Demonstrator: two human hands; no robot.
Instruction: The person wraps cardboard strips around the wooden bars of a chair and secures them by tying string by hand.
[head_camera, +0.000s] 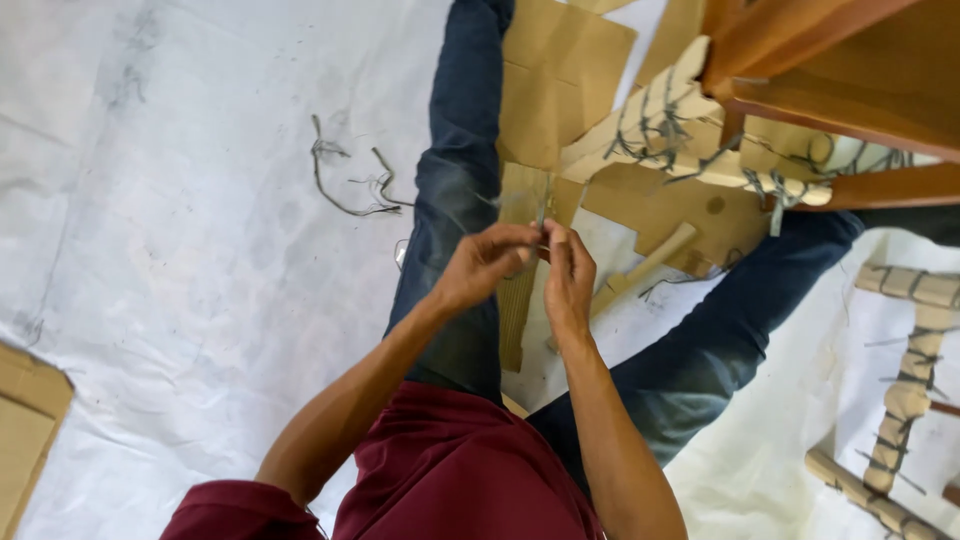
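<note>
Head view: we pinch a thin grey cord (541, 212) between left hand (487, 265) and right hand (568, 280), seemingly preparing ties; next needs steady tension.

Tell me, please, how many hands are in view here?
2. The left hand and the right hand meet at centre frame, pinching a thin grey strand above the cardboard strip. No other person's hands show.

Your one head camera looks steeply down, close over your hands (525, 270), taking in your lap and the white-sheeted floor (200, 250) around you.
</note>
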